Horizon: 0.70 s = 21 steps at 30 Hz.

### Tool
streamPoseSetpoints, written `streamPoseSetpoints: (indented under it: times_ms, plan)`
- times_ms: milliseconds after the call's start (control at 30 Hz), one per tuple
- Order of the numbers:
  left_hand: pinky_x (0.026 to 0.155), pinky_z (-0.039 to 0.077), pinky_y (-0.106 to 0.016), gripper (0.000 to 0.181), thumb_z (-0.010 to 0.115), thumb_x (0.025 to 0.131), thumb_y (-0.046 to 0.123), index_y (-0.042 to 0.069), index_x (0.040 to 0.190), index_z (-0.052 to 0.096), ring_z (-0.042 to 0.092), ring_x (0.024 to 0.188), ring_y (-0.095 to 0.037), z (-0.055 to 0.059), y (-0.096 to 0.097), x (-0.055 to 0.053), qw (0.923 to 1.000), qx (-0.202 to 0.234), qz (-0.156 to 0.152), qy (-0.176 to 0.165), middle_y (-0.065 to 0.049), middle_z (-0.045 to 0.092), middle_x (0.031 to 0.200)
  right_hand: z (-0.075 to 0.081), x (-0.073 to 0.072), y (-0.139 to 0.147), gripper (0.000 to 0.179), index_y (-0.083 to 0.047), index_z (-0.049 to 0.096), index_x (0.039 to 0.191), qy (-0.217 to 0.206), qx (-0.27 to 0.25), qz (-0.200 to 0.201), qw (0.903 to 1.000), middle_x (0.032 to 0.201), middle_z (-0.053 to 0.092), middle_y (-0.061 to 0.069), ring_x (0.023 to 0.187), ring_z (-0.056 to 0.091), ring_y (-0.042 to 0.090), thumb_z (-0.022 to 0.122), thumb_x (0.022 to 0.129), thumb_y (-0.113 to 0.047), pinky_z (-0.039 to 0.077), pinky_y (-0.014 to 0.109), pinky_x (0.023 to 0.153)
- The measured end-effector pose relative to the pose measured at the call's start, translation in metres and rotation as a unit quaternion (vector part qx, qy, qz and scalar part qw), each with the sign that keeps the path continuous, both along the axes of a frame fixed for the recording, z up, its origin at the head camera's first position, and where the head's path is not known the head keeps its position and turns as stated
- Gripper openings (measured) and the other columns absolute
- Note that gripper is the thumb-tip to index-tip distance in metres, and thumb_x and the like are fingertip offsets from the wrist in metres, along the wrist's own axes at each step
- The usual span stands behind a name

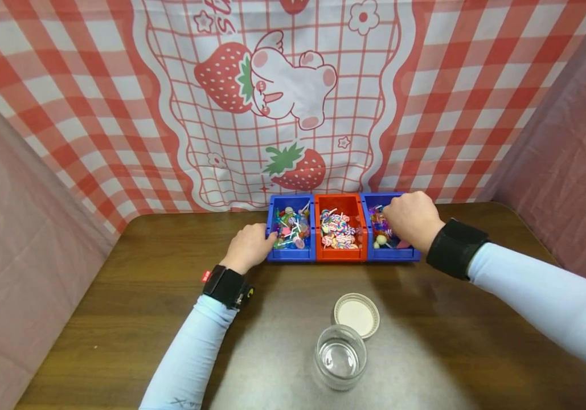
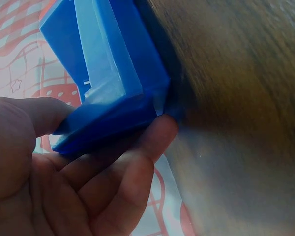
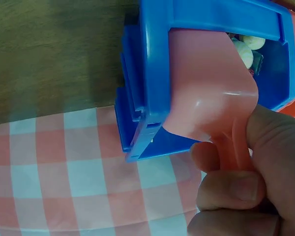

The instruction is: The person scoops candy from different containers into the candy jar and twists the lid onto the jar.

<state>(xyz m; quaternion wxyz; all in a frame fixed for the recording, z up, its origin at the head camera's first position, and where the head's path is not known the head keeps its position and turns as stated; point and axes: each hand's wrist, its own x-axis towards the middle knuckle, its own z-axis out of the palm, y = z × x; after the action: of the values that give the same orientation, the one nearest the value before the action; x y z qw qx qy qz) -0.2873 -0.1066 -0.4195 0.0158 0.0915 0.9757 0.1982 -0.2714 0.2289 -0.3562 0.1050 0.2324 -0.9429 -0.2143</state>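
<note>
Three joined bins stand at the back of the table. My left hand (image 1: 249,247) grips the side wall of the left blue bin (image 1: 293,255), which holds mixed beads and small lollipop pieces. In the left wrist view the thumb lies over the rim of that bin (image 2: 108,118), with the fingers against its outside. My right hand (image 1: 416,219) is over the right blue bin (image 1: 395,255), its fingers curled round the handle of a pink scoop (image 3: 211,88). The scoop's bowl is down inside the bin among small pieces (image 3: 243,51); what it contains is hidden.
Between the blue bins, a red bin (image 1: 340,254) holds small striped lollipop pieces. Nearer me stand a clear glass jar (image 1: 340,370) without a lid and a round white-lined lid (image 1: 356,316) just behind it. A checked strawberry cloth (image 1: 293,159) hangs behind the bins.
</note>
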Motion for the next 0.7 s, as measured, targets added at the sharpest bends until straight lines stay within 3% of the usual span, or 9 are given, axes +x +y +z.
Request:
streamPoseSetpoints:
  times_ms: [133,267,400,533,700]
  plan:
    - [0.077,0.051,-0.052,0.036,0.048,0.103,0.035,0.003,0.101,0.066,0.066,0.091,-0.034,-0.001,0.001,0.001,0.9998,-0.017,-0.008,0.008,-0.016,0.068,0.099,0.003,0.004,0.002,0.033,-0.006,0.058,0.058,-0.015,-0.017,-0.027,0.9994,0.048,0.044,0.003,0.043,0.048,0.020,0.077,0.083,-0.015,0.049,0.041,0.042]
    - [0.086,0.050,-0.053,0.039,0.045,0.104,0.032,-0.002,0.110,0.063,0.062,0.105,-0.036,-0.001,0.001,0.002,0.9994,-0.028,-0.017,0.012,-0.021,0.067,0.107,0.003,0.010,0.005,0.038,-0.005,0.055,0.057,-0.017,-0.041,-0.037,0.9983,0.049,0.042,0.004,0.042,0.047,0.021,0.076,0.086,-0.019,0.048,0.039,0.041]
    - [0.087,0.050,-0.052,0.039,0.042,0.105,0.032,-0.003,0.112,0.058,0.062,0.105,-0.035,-0.003,0.002,0.003,0.9992,-0.032,-0.023,0.004,-0.022,0.065,0.105,0.002,0.013,0.008,0.040,-0.004,0.060,0.059,-0.030,-0.061,-0.052,0.9963,0.050,0.044,0.004,0.043,0.049,0.022,0.078,0.086,-0.027,0.049,0.040,0.041]
    - [0.086,0.051,-0.052,0.038,0.040,0.106,0.032,-0.002,0.111,0.055,0.064,0.102,-0.035,-0.004,0.000,0.003,0.9989,-0.037,-0.028,-0.005,-0.022,0.065,0.103,-0.001,0.013,0.013,0.039,-0.004,0.069,0.067,-0.072,-0.096,-0.094,0.9883,0.054,0.051,0.006,0.047,0.052,0.026,0.074,0.088,-0.037,0.050,0.044,0.044]
    - [0.085,0.051,-0.052,0.039,0.038,0.106,0.032,-0.003,0.111,0.054,0.065,0.101,-0.036,-0.001,0.001,0.005,0.9984,-0.044,-0.034,-0.008,-0.024,0.066,0.103,-0.007,0.017,0.020,0.050,-0.006,0.062,0.058,-0.067,-0.138,-0.117,0.9811,0.052,0.049,0.006,0.047,0.052,0.026,0.070,0.091,-0.043,0.050,0.046,0.044]
